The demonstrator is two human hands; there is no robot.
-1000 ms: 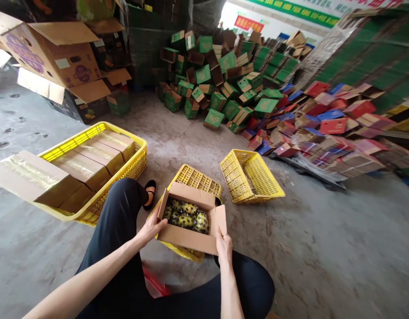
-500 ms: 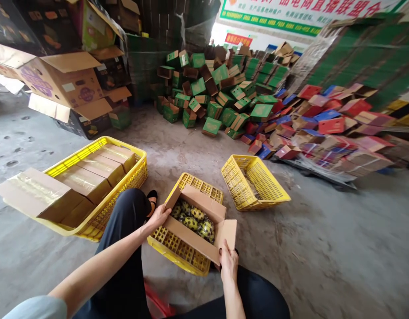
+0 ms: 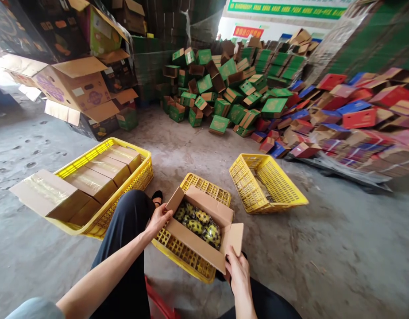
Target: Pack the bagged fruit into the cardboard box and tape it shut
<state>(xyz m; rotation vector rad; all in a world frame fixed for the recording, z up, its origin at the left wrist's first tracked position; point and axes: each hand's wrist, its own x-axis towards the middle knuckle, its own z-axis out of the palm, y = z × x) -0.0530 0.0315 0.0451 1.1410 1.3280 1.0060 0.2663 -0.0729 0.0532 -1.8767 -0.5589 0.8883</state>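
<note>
An open cardboard box (image 3: 198, 241) sits tilted over an upturned yellow crate (image 3: 181, 261) between my knees. Inside it lie several yellow-green, dark-spotted round items (image 3: 198, 221) in clear wrapping; their exact kind I cannot make out. My left hand (image 3: 160, 219) grips the box's left end, thumb on the near side. At the opposite end my right hand (image 3: 237, 268) holds the right corner, just below a raised end flap (image 3: 237, 239). The fingers under the box are partly hidden.
To the left stands a long yellow crate (image 3: 146, 170) with several taped cardboard boxes (image 3: 101, 170). Another yellow crate (image 3: 271, 181) rests at the right. Behind are heaps of green cartons (image 3: 219, 124) and red and blue cartons (image 3: 359, 118), plus stacked large boxes (image 3: 75, 86) at the left.
The box has turned, its right end swinging nearer to me, with both hands staying on its ends. More of the upturned crate shows. The view has also shifted.
</note>
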